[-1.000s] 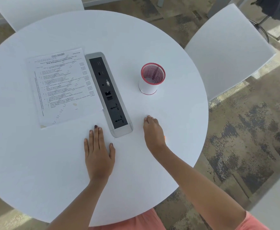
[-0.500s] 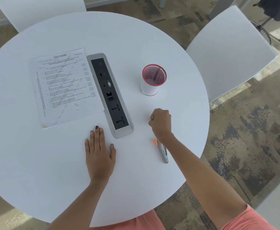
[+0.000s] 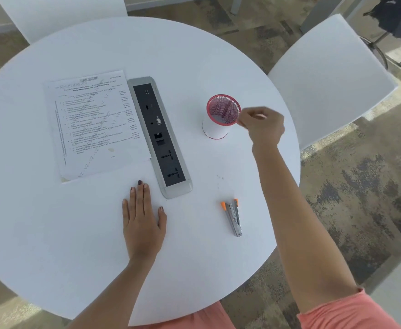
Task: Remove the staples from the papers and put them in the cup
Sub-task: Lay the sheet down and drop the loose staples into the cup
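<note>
A stack of printed papers (image 3: 94,124) lies flat at the table's left. The mesh cup (image 3: 220,117), red-rimmed with a white sleeve, stands right of centre. My right hand (image 3: 262,125) hovers at the cup's right rim, blurred, with thumb and fingertips pinched together; anything between them is too small to see. My left hand (image 3: 142,214) rests flat on the table, palm down, holding nothing. A metal staple remover (image 3: 233,216) with orange tips lies near the front right. A few tiny staples (image 3: 219,177) lie loose on the table above it.
A grey power-socket strip (image 3: 160,136) is set into the round white table (image 3: 52,233) between papers and cup. White chairs stand at the back left (image 3: 59,13) and at the right (image 3: 332,74). Patterned carpet surrounds the table.
My right hand lifted off the staple remover, closed into a pinch, and travelled up and right to the cup's rim. The left hand stayed flat in place.
</note>
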Motion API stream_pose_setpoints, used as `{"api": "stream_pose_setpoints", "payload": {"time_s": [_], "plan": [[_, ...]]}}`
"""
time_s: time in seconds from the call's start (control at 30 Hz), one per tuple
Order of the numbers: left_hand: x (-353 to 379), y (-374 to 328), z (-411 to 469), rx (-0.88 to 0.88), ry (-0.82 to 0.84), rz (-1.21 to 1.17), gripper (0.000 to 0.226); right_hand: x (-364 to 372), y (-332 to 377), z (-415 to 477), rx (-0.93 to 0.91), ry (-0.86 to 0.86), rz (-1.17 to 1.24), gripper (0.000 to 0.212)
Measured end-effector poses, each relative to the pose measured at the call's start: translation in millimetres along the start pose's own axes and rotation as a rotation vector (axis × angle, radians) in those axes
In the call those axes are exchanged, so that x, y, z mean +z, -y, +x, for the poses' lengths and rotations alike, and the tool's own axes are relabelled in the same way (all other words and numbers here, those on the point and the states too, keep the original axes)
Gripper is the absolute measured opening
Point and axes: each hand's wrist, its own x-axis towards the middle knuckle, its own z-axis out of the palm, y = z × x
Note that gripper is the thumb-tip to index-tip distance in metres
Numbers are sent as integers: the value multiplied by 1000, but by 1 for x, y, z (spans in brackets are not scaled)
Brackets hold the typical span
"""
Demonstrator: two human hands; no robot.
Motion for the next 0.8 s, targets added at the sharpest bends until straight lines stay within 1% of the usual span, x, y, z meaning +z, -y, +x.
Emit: {"api": "stream_pose_setpoints", "payload": {"time_s": [0.07, 0.23, 0.3, 0.37, 0.43, 0.5, 0.63, 0.7, 0.8], "plan": [[0, 0, 0, -1, 6, -1, 65, 11, 16, 8, -172, -17, -152, 14], [-1, -1, 0, -2, 11, 5, 65, 34, 18, 30, -434, 54, -478, 18], [-1, -1, 0, -3, 13, 11, 65, 37, 16, 33, -491, 57, -541, 18], [-1, -1, 0, -3, 15, 13, 65, 37, 14, 33, -539, -25, -574, 19], [-1, 0, 0, -3, 14, 12, 65, 35, 11, 31, -587, -100, -520, 20], [-1, 0, 0, -6, 12, 11, 65, 33, 6, 25, -586, -124, -442, 17], [-2, -1, 0, -3, 9, 9, 64, 23, -21, 4, -507, -113, -307, 15], [-2, -1, 0, -1, 9, 7, 64, 17, -42, -14, -477, -95, -298, 19], [-1, -1, 0, -6, 14, 3, 64, 10, -81, -41, -415, -16, -358, 24]]}}
